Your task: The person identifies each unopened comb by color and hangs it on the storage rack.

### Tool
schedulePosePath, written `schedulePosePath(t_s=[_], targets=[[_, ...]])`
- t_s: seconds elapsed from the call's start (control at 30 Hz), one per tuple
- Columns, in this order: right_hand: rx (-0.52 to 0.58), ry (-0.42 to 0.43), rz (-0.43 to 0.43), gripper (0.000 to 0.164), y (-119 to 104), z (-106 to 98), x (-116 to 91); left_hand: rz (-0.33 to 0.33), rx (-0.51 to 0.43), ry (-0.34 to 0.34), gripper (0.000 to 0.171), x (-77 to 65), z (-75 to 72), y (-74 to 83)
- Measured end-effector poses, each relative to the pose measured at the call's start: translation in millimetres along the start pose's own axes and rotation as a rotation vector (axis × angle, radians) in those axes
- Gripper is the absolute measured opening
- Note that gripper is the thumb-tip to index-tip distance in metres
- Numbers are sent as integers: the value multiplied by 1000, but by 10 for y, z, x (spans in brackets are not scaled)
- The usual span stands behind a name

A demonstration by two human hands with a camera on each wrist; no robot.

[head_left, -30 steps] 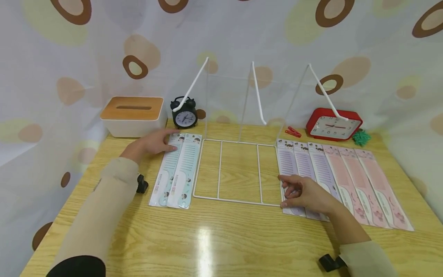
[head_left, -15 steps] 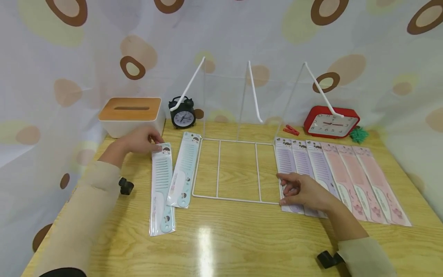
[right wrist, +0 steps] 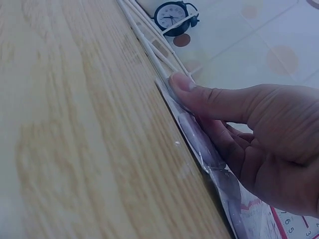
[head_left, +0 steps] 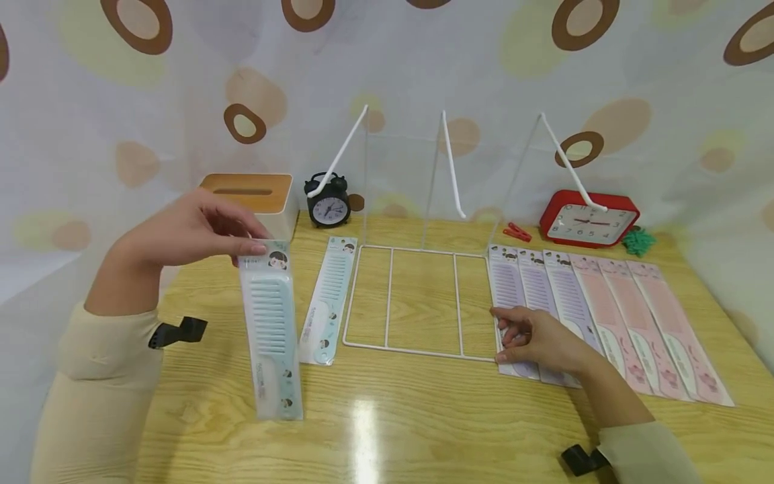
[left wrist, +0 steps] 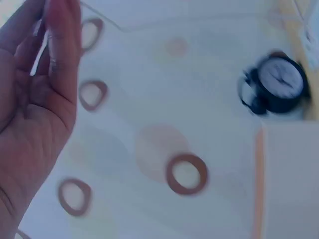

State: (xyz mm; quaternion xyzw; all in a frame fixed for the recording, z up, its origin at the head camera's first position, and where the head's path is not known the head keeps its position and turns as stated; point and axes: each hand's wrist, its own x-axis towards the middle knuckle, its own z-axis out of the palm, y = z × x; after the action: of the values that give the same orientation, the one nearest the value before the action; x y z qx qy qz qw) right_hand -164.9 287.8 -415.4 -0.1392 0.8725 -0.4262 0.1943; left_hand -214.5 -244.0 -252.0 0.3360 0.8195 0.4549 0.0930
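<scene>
Now the left hand (head_left: 192, 232) pinches a glossy comb packet (head_left: 272, 336), the right (head_left: 540, 339) holding wirework (head_left: 423, 351).

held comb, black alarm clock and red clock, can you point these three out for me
Held comb (head_left: 271, 328): head view, on its teeth, inside the packaging.
Black alarm clock (head_left: 329, 210): head view, on its round dial.
Red clock (head_left: 588, 222): head view, on its white dial.

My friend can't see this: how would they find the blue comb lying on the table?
Find the white rack on the table. Left of its base lies the blue comb. Its blue twin is in the left hand; purple combs and pink combs lie right of the rack.
</scene>
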Motion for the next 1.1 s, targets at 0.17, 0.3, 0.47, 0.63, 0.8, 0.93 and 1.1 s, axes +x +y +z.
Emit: schedulePosePath(t_s=[0.17, 0.3, 0.47, 0.63, 0.8, 0.93, 1.1], targets=[[-12, 3, -3, 86, 35, 1, -4, 419, -179, 145, 22, 72, 178, 305], [-40, 14, -13, 84, 61, 6, 1, 532, -235, 296, 14, 167, 287, 478], [-50, 24, -17, 82, 66, 4, -4, 486, -217, 421, 14, 294, 347, 593], [-50, 22, -8, 82, 60, 10, -4, 442, -250, 447, 10, 369, 368, 604], [-40, 21, -3, 81, 55, 20, 15, 423, -280, 481, 15, 365, 385, 575], [-35, 25, 4, 82, 55, 21, 8, 389, -310, 518, 16, 370, 448, 572], [-40, 29, 5, 82, 59, 8, -8, 303, -331, 547, 6, 406, 528, 613]])
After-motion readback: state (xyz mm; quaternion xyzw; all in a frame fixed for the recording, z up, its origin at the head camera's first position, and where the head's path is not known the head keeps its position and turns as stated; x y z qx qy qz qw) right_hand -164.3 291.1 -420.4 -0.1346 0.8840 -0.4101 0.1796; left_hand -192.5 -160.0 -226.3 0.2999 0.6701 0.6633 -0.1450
